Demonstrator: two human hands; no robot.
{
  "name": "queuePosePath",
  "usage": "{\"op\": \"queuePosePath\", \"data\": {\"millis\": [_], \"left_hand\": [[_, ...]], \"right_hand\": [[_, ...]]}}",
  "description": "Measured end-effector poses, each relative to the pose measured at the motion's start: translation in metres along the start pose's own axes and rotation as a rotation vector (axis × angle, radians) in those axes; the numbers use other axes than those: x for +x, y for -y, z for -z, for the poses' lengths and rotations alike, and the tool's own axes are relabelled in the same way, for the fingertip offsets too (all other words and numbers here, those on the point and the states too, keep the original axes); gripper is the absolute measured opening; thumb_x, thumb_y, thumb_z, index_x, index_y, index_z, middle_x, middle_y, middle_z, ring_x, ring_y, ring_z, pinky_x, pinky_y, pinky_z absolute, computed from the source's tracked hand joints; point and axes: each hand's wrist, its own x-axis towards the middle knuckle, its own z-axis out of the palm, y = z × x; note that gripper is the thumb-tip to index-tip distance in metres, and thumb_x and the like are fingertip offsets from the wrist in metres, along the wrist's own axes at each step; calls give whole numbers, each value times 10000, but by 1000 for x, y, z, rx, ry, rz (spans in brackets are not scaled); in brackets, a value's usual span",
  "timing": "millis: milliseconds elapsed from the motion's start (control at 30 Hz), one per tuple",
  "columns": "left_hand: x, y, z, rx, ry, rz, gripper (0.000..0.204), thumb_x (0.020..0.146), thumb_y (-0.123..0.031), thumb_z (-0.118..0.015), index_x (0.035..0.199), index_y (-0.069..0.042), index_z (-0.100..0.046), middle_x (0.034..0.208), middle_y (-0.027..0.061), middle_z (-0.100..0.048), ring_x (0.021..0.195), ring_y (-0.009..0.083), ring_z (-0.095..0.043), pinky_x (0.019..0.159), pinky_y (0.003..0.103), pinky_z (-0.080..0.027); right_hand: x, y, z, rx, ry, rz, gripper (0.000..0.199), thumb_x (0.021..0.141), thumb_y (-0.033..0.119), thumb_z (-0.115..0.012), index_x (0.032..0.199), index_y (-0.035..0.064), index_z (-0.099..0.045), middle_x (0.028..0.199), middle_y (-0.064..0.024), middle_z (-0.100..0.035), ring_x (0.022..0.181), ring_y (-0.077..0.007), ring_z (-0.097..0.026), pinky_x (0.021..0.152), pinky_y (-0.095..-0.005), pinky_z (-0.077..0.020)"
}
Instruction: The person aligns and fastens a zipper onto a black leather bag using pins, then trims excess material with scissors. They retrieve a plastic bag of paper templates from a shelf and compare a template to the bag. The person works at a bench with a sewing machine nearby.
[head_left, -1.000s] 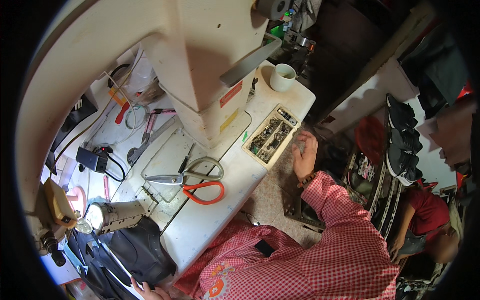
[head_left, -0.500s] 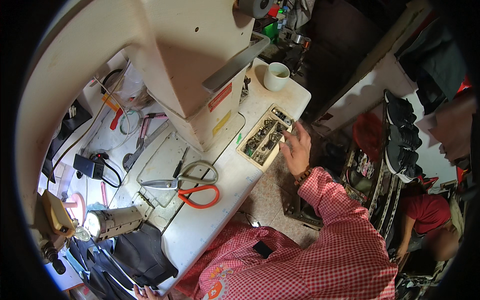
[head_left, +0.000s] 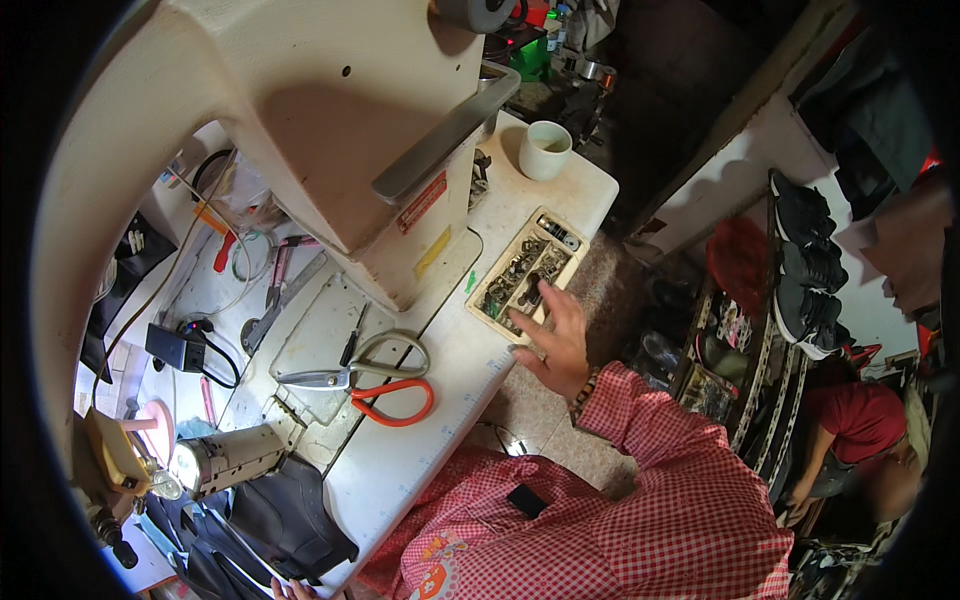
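My right hand (head_left: 560, 345) is over the near side of a cream divided parts box (head_left: 478, 312), with thumb and fingers apart. Its fingertips reach the box's edge and the small dark metal parts (head_left: 535, 285) inside; nothing shows gripped in them. Only a few fingers of my left hand (head_left: 292, 590) come into view at the lower edge, beside black leather-like pieces (head_left: 285, 510); what they hold is hidden. Large scissors (head_left: 325, 380) with one red handle loop and one grey one lie on the white table (head_left: 455, 365), left of my right hand.
A cream sewing machine (head_left: 330, 140) towers over the table's far left side. Behind the box stands a pale cup (head_left: 545, 150). A cylindrical machine arm (head_left: 230, 455) sits at lower left. To the right, black shoes (head_left: 805, 265) line a rack, and a person in red (head_left: 860, 425) bends nearby.
My right hand has moved left and nearer, from the box's right side to its near corner. The view has shifted slightly. My left hand stays at the lower edge.
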Motion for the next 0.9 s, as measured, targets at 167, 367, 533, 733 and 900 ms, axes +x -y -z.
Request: {"op": "queuePosePath", "data": {"millis": [167, 367, 533, 733, 900], "left_hand": [[-10, -40, -6, -557, -180, 612, 343, 986, -313, -390, 1178, -57, -512, 1075, 36, -550, 1071, 176, -495, 1039, 441, -370], [-9, 38, -5, -33, 63, 175, 480, 873, -481, -471, 1005, -40, -607, 1086, 106, -554, 1151, 295, -454, 1109, 530, -287], [-17, 76, -8, 3, 22, 10, 499, 739, -510, -560, 911, -46, -626, 1065, 132, -578, 1141, 312, -475, 1108, 563, -276], [-8, 73, -7, 37, 10, 3, 474, 725, -493, -574, 895, -55, -628, 1007, 115, -588, 1079, 303, -513, 1102, 558, -289], [-5, 70, -6, 23, 5, 2, 461, 730, -486, -576, 893, -58, -630, 995, 107, -590, 1060, 303, -522, 1097, 558, -296]], "right_hand": [[19, 22, -3, -40, 135, 2, 514, 846, 497, -637, 1294, 246, -633, 1550, -203, -281, 1380, -426, -294, 1130, -601, -175], [45, -5, 4, -165, 172, 20, 454, 871, 464, -623, 1282, 271, -640, 1562, -161, -278, 1385, -414, -283, 1131, -618, -142], [47, -33, 5, -229, 83, -6, 448, 899, 373, -616, 1322, 226, -604, 1539, -146, -327, 1389, -383, -287, 1136, -593, -167], [40, -36, 10, 3, -29, -13, 366, 903, 256, -619, 1252, 150, -649, 1516, -151, -366, 1379, -388, -310, 1144, -547, -199], [24, -16, 17, 151, 46, 54, 245, 865, 271, -649, 1044, 140, -755, 1500, -143, -406, 1376, -378, -325, 1147, -530, -202]]}}
